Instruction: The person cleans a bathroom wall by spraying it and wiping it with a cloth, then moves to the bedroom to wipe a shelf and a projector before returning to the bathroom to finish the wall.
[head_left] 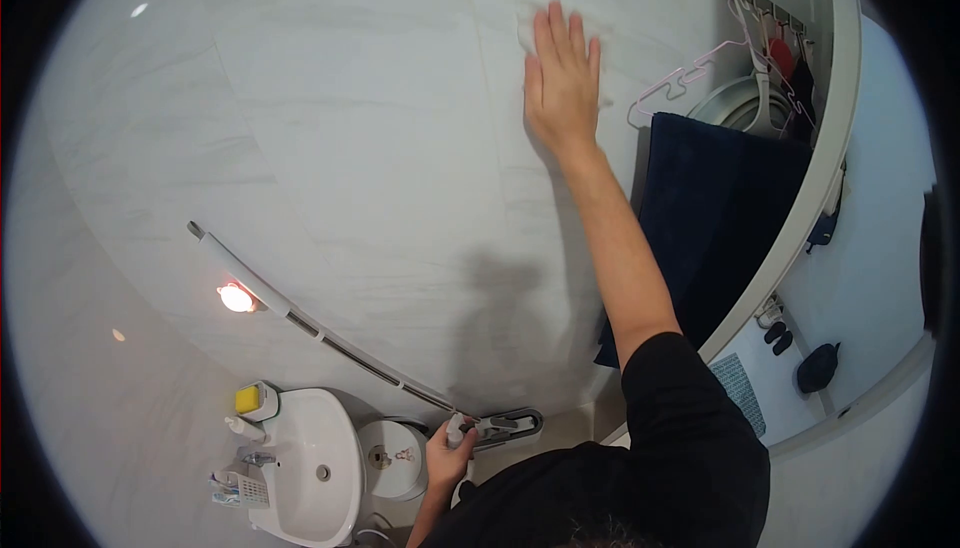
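My right hand (pixel 563 88) reaches up the right side of the view, its palm side against the pale marbled wall (pixel 370 128) and fingers stretched out. Low in the middle, my left hand (pixel 447 460) is closed around a small whitish object (pixel 456 431); its exact kind cannot be made out. Right beside those fingers is the lower end of a long pole (pixel 345 350) with a light grey upper grip. A flat, rounded grey head (pixel 515 426) shows at that end. The pole slants up to the left across the wall.
A navy towel (pixel 710 208) and a pink hanger (pixel 690 73) hang by a hook rail (pixel 760 3). At lower left stand a sink (pixel 305 478), a yellow sponge (pixel 248 399) in a holder, and a round white lid (pixel 392 456). A doorway frame (pixel 838 138) curves along the right.
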`<state>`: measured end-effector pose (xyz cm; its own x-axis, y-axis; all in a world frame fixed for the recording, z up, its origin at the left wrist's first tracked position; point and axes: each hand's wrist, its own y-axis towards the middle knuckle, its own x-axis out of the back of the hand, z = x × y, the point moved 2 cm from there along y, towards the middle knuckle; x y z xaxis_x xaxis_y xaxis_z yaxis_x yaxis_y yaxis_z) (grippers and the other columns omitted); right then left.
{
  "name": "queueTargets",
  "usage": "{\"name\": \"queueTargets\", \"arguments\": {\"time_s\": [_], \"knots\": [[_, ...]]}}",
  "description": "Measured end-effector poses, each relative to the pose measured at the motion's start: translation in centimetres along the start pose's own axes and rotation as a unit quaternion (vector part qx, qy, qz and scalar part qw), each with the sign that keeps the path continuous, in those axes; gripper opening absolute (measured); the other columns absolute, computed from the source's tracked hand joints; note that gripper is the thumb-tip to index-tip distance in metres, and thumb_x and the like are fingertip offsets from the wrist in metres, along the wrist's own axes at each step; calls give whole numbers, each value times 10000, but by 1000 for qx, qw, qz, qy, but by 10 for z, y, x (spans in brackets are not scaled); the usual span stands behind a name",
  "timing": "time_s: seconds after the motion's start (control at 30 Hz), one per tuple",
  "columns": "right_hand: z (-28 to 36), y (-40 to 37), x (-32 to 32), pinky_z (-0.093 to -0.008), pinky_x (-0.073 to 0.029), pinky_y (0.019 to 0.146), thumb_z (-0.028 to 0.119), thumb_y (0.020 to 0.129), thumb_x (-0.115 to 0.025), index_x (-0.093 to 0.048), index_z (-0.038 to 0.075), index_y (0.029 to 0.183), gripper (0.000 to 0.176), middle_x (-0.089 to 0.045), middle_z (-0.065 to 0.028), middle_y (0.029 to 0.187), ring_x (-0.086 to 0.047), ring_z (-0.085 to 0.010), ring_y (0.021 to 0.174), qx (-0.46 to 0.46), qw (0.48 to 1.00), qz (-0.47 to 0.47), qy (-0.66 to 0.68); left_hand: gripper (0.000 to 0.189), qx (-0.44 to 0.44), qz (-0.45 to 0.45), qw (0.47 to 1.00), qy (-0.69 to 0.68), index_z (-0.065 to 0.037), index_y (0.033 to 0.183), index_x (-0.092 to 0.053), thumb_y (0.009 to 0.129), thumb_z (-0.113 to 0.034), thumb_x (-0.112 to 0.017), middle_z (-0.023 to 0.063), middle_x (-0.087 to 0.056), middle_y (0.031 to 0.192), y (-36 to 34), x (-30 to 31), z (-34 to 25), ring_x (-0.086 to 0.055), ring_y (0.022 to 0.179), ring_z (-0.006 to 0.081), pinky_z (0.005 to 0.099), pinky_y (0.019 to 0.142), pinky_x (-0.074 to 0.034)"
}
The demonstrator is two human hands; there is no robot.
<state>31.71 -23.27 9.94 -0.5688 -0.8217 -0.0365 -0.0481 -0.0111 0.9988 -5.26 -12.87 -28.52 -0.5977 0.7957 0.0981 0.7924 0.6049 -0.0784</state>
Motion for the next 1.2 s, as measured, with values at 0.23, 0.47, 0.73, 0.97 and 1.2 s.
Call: {"name": "queueTargets", "arguments": {"time_s": [0.23,0.47,0.73,0.97,1.2], "knots": [[-7,-151,41,-538,-208,1205,70,958,-519,-428,24,1494,546,-344,-161,1605,-302,-389,1482,-33,986,148,72,277,-101,43,989,97,-29,1137,-693,905,-174,-736,15,-668,782,15,-11,-13,-561,618,61,251,559,-464],[26,-380,127,-436,-280,1206,111,1012,-471,-469,10,1463,462,-389,-189,1567,-367,-367,1451,-218,855,406,237,334,-161,63,975,138,-31,1166,-693,895,-215,-759,30,-683,800,63,-43,-162,-607,718,97,279,712,-516],[73,-510,243,-370,-331,1167,271,1073,-368,-514,27,1425,453,-450,-200,1523,-435,-317,1412,-343,652,602,308,271,-469,93,878,-21,-8,1028,-678,920,-248,-745,10,-623,733,57,-77,-415,-555,610,84,279,617,-486],[44,-555,294,-481,-484,969,330,1054,-360,-559,96,1384,451,-670,-214,1209,-646,-416,1080,-470,585,644,144,367,-453,103,885,-22,-36,927,-627,919,-393,-711,-9,-503,619,106,-102,-469,-476,535,95,273,516,-390],[39,-600,340,-500,-484,951,288,1012,-379,-591,150,1368,437,-701,-210,1111,-648,-425,1057,-376,641,650,158,365,-424,56,902,-50,-49,881,-621,888,-390,-749,-3,-512,615,135,-103,-448,-481,517,105,281,507,-391]]}}
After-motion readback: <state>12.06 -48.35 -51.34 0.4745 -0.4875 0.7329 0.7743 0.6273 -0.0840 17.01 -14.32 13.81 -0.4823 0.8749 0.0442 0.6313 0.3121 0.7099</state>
